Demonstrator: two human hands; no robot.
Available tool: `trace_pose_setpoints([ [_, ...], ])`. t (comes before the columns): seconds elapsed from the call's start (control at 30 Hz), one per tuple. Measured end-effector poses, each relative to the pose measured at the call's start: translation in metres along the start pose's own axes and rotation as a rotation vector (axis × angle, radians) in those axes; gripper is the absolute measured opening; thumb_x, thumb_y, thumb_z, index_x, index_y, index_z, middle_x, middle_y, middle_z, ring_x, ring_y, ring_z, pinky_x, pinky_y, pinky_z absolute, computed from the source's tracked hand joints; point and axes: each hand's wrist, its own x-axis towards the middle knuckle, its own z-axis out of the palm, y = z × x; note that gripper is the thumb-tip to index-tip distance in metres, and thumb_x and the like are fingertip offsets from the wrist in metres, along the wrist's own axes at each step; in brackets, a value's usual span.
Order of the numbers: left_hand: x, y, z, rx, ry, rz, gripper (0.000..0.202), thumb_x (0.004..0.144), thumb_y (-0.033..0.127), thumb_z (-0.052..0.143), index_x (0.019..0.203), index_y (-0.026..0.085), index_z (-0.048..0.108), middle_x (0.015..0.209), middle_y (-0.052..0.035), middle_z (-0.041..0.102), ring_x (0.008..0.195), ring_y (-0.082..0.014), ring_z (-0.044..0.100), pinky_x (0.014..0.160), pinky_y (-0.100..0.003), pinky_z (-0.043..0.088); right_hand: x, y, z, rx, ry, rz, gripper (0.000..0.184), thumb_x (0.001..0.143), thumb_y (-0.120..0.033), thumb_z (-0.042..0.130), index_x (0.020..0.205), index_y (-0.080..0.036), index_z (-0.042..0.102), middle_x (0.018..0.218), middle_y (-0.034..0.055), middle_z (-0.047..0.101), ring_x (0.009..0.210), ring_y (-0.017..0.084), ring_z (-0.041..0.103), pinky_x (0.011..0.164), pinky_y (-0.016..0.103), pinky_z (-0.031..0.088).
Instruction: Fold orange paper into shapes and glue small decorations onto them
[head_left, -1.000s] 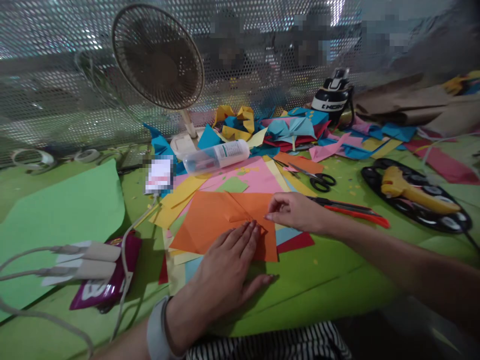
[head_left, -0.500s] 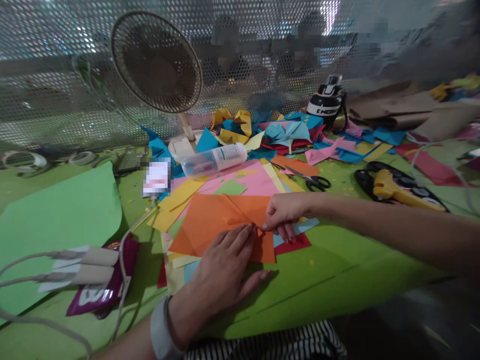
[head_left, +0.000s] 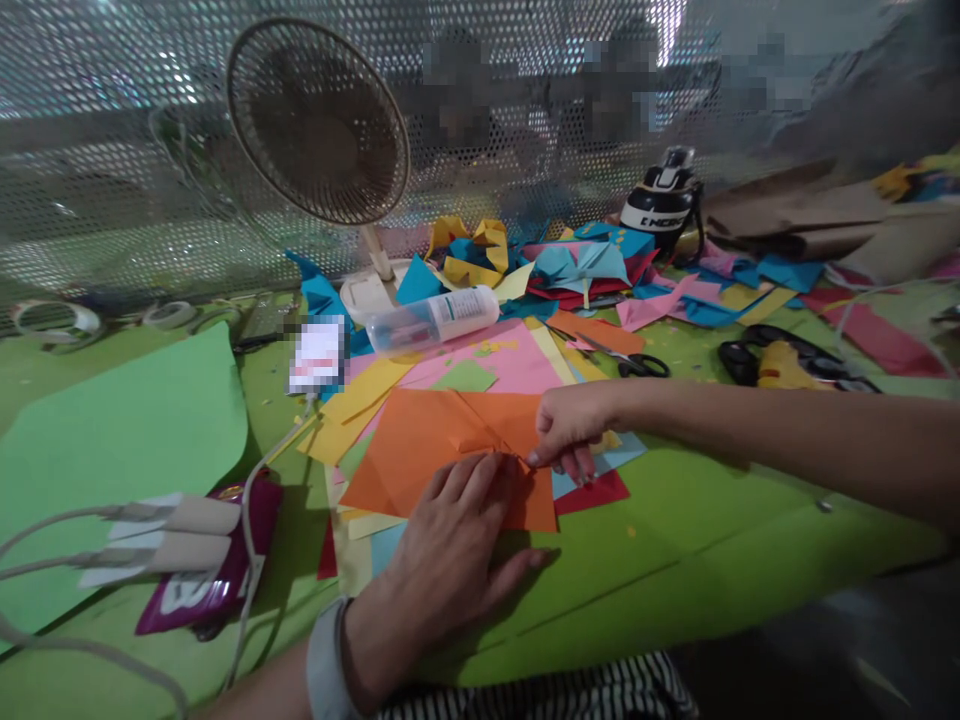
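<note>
A sheet of orange paper (head_left: 405,440) lies over a stack of coloured sheets, with a crease and a small raised fold (head_left: 480,440) near its middle. My left hand (head_left: 457,540) rests flat on the orange paper, fingers stretched and thumb out over the green tabletop. Just to the right, my right hand (head_left: 574,430) is closed, its thumb and finger pinched at the end of the fold beside my left fingertips. The exact grip is partly hidden by the fingers. Beneath the orange sheet stick out pink paper (head_left: 517,350), yellow paper (head_left: 360,400) and red paper (head_left: 600,492).
Behind the stack lie a clear bottle (head_left: 435,318), scissors (head_left: 637,365) and a heap of folded paper (head_left: 581,265). A fan (head_left: 319,125) and a black flask (head_left: 660,215) stand at the back. Left are green paper (head_left: 135,420), chargers (head_left: 195,535) and a purple packet (head_left: 247,540).
The whole view has shifted slightly to the left. Both hands stay at nearly the same place on the orange paper, my right fingers still at the fold.
</note>
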Motion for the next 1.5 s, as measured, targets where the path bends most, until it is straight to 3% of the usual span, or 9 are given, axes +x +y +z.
trace_pose_setpoints([
  [0.2,-0.002,-0.002,0.000,0.029,-0.052,0.017,0.068,0.088,0.062,0.038,0.137,0.014,0.042,0.146,-0.0133,0.037,0.131,-0.0326,0.034,0.104,-0.048,0.033,0.005,-0.005,-0.006,-0.053,-0.037,0.046,0.046,0.070,-0.057,0.066,0.062,-0.012,0.061,0.053,0.0022,0.066,0.048,0.010,0.061,0.040,0.020,0.018],
  [0.53,0.002,-0.001,-0.007,0.019,-0.075,0.008,0.065,0.089,0.057,0.039,0.135,0.012,0.044,0.142,-0.0137,0.044,0.130,-0.0315,0.039,0.105,-0.050,0.031,0.008,-0.009,-0.017,-0.155,-0.099,0.071,0.046,0.071,-0.057,0.066,0.064,-0.011,0.066,0.052,0.0013,0.064,0.046,0.008,0.058,0.039,0.018,0.019],
  [0.73,0.004,-0.001,-0.008,0.042,-0.090,0.009,0.063,0.089,0.055,0.041,0.137,0.013,0.042,0.144,-0.0121,0.040,0.131,-0.0301,0.038,0.106,-0.050,0.030,0.003,-0.024,-0.018,-0.326,-0.160,0.181,0.053,0.083,-0.054,0.054,0.056,-0.010,0.065,0.046,0.0021,0.058,0.041,0.007,0.051,0.040,0.018,0.020],
  [1.03,0.004,-0.002,-0.005,0.066,-0.062,0.019,0.062,0.088,0.051,0.045,0.134,0.010,0.045,0.142,-0.0136,0.043,0.130,-0.0294,0.040,0.105,-0.048,0.032,0.014,-0.034,-0.031,-0.429,-0.392,0.287,0.057,0.082,-0.059,0.052,0.061,-0.008,0.067,0.047,0.0034,0.057,0.041,0.007,0.048,0.040,0.018,0.024],
  [1.37,0.002,-0.001,-0.005,0.033,-0.023,-0.013,0.062,0.088,0.054,0.044,0.134,0.013,0.047,0.140,-0.0113,0.047,0.128,-0.0279,0.042,0.106,-0.046,0.031,0.019,-0.033,-0.027,-0.453,-0.301,0.283,0.049,0.071,-0.060,0.065,0.052,-0.014,0.068,0.051,0.0088,0.064,0.042,0.012,0.053,0.038,0.022,0.018],
  [1.5,0.002,-0.002,-0.004,0.042,-0.036,0.000,0.063,0.088,0.054,0.044,0.135,0.013,0.044,0.141,-0.0116,0.046,0.128,-0.0292,0.041,0.105,-0.048,0.032,0.012,-0.033,-0.025,-0.362,-0.129,0.229,0.037,0.063,-0.051,0.075,0.051,-0.017,0.065,0.046,0.0044,0.061,0.043,0.014,0.055,0.039,0.023,0.022],
])
